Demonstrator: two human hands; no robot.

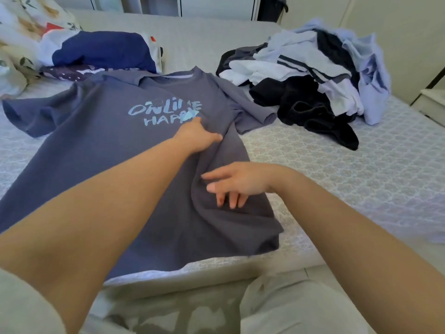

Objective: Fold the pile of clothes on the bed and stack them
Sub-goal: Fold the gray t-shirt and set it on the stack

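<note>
A slate-blue T-shirt (101, 145) with pale printed lettering lies face up across the bed, sleeves spread, its right side rumpled into folds. My left hand (196, 137) rests flat on the chest just below the lettering, fingers pressing the cloth. My right hand (237, 183) hovers over the shirt's right side with fingers spread and curled down, touching the wrinkled fabric but holding nothing. An unfolded pile of clothes (310, 75), white, pale blue and black, sits at the back right of the bed.
The bed (361, 179) has a pale patterned cover. A folded navy garment (103, 50) lies on other items at the back left, beside a floral pillow (21, 27). A wall and a cabinet edge stand at the right.
</note>
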